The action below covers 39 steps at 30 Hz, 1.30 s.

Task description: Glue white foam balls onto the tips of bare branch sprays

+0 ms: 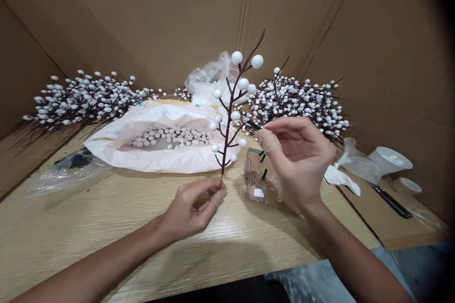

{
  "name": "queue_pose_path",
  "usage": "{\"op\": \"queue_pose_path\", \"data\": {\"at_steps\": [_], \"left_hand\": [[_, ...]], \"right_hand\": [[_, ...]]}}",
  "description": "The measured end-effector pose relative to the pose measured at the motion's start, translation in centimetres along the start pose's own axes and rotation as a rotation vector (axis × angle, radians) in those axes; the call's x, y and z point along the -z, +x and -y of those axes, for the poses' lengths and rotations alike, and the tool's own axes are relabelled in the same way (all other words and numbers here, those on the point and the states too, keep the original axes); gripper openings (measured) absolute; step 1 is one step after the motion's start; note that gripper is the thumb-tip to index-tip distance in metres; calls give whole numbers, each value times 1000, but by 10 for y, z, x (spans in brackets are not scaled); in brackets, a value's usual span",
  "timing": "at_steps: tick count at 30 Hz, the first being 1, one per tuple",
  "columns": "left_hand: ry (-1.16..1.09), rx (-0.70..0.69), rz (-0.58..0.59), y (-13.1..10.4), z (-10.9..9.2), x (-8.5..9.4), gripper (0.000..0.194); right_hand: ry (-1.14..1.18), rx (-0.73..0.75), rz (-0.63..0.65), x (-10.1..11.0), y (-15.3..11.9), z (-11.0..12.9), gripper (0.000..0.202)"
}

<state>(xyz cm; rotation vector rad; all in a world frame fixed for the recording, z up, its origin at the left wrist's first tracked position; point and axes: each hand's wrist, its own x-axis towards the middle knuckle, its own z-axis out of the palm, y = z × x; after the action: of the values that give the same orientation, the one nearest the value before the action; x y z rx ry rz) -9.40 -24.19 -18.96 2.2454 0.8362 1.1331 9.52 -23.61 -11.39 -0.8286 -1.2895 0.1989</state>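
A wood-grain tabletop is spread beneath everything, and on it a white plastic bag is laid wide open, probably so that the loose white balls inside can be reached. Two bundles of white-berried stems are heaped at the back, a left bundle left of the bag and a right bundle right of it, apparently set there to give the hands room. Behind the bag a clear plastic bag is slumped; its blue-green print is too small to be read, and only coloured specks are shown on the white one. A berry branch is held upright before the bag's right end, likely so that every twig is exposed. Its bare foot is pinched between thumb and fingers of the left hand, in front of the bag. By the right hand, right of the bag, a thin black stick is gripped at the fingertips; the thumb is wrapped in tan tape. Nearer than the right bundle, right of the bag, short black pegs are carried upright by a cardboard block
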Motion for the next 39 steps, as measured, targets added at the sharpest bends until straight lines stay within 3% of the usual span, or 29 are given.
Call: {"op": "queue_pose_path", "data": {"at_steps": [19, 30, 39], "left_hand": [[5, 16, -10, 1, -2, 1, 9], [0, 27, 5, 1, -1, 1, 9], [3, 25, 11, 2, -2, 1, 9]], "right_hand": [[102, -70, 59, 2, 0, -2, 13], [40, 19, -3, 1, -2, -1, 16], [42, 8, 69, 2, -1, 0, 15]]}}
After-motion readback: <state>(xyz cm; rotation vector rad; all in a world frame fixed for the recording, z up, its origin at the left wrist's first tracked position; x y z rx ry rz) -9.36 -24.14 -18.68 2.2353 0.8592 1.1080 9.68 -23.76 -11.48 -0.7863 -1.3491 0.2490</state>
